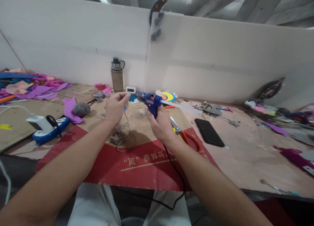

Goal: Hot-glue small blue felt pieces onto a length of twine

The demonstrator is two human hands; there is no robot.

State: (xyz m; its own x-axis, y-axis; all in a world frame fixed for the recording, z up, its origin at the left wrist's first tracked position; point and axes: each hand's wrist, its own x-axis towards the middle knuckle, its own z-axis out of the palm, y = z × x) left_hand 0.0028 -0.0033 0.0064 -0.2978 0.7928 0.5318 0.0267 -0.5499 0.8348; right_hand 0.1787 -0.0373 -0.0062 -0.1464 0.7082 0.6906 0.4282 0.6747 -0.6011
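Observation:
My right hand (162, 123) is wrapped round the handle of a blue hot glue gun (153, 105), and a clear glue stick (181, 106) juts from its back end. The gun's nozzle points left, close to the fingertips of my left hand (116, 108). Those fingers are pinched together, and a thin grey string (128, 121) hangs from them toward a loose coil of string (117, 136) on the board. Whatever else they may hold is too small to make out. Beneath my right wrist lie scissors with orange handles (191, 141).
A black phone (209, 132) lies to the right. At the back stand a water bottle (117, 76) and a small white display (130, 90). Grey yarn (81, 109), a blue power strip (51, 131) and felt scraps (36, 92) are on the left. The gun's black cable (180, 177) crosses the front edge.

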